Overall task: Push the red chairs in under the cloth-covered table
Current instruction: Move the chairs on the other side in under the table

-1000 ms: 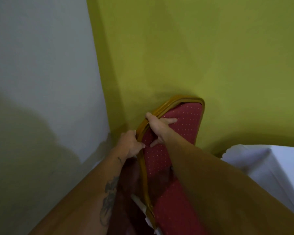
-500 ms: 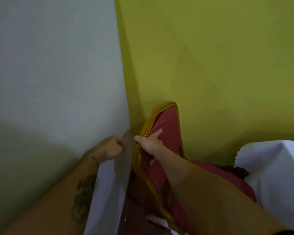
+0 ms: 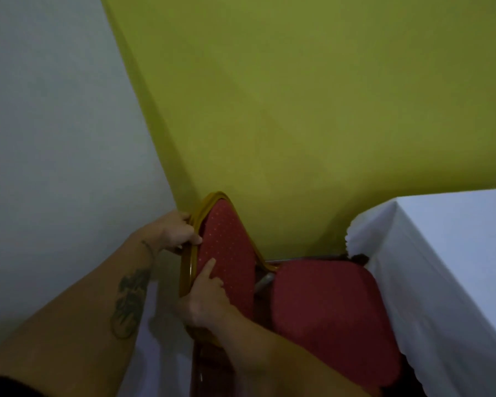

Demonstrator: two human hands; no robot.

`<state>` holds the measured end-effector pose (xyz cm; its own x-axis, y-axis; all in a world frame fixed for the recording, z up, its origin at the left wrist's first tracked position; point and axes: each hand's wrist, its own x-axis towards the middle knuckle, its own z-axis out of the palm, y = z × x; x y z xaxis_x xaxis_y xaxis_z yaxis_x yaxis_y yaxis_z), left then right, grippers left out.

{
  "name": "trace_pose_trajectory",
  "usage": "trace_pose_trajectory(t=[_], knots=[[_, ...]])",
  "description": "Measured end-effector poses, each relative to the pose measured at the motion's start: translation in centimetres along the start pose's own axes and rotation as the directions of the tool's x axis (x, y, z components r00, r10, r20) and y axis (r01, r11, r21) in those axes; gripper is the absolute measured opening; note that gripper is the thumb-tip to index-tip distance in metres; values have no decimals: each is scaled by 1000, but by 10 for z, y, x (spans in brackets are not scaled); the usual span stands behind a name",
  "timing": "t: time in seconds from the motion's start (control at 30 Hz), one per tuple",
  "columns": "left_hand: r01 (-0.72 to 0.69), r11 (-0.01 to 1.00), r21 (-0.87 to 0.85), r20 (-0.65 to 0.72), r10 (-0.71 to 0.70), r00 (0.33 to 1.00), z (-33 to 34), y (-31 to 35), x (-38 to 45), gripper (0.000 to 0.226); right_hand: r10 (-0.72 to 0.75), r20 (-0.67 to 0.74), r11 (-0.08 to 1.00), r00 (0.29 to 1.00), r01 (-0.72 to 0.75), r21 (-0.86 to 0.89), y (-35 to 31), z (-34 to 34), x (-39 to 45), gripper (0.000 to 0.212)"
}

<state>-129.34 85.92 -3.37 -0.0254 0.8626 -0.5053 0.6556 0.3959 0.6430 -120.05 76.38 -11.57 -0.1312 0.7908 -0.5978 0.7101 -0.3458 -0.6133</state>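
Note:
A red chair (image 3: 324, 305) with a gold frame and dotted red padding stands in a room corner. Its seat points right, and the seat's right edge reaches the hanging white cloth of the table (image 3: 447, 270). My left hand (image 3: 176, 232) grips the gold frame near the top of the backrest. My right hand (image 3: 206, 299) holds the frame lower down, forefinger stretched over the red padding. The chair's legs are hidden below my arms.
A yellow-green wall (image 3: 298, 110) runs close behind the chair and the table. A white wall (image 3: 55, 138) closes the left side, meeting the yellow one right at the backrest. White floor (image 3: 155, 353) shows between my forearms.
The chair has turned and shifted right, so its seat now meets the tablecloth. My left hand, off the chair half a second ago, grips the frame again. My right hand slid lower.

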Motion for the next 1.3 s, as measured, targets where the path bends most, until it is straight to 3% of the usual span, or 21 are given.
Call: trace_pose_trajectory(t=[0.17,0.53,0.7,0.87,1.03,1.17,1.3], knots=[[-23,994,-106,28,26,999,26,0,1,33,1,46,1000,999,0,-9,26,-26,-25,131],[-93,983,-161,45,101,994,104,29,-45,24,5,-59,1000,998,-6,-11,100,-46,-91,120],[-95,981,-169,73,108,991,134,34,-67,16,24,-58,999,998,-22,42,128,-46,-117,120],[-125,974,-191,93,144,985,155,44,-64,38,69,-82,995,994,-62,82,145,-60,-129,121],[-209,958,-197,142,239,961,183,67,-68,10,111,-125,987,986,-94,133,171,-78,-131,124],[-231,942,-244,122,267,956,214,77,-82,15,138,-143,972,980,-106,211,197,-88,-144,132],[-235,918,-319,77,272,959,253,89,-107,15,162,-211,939,964,-85,334,227,-102,-164,122]])
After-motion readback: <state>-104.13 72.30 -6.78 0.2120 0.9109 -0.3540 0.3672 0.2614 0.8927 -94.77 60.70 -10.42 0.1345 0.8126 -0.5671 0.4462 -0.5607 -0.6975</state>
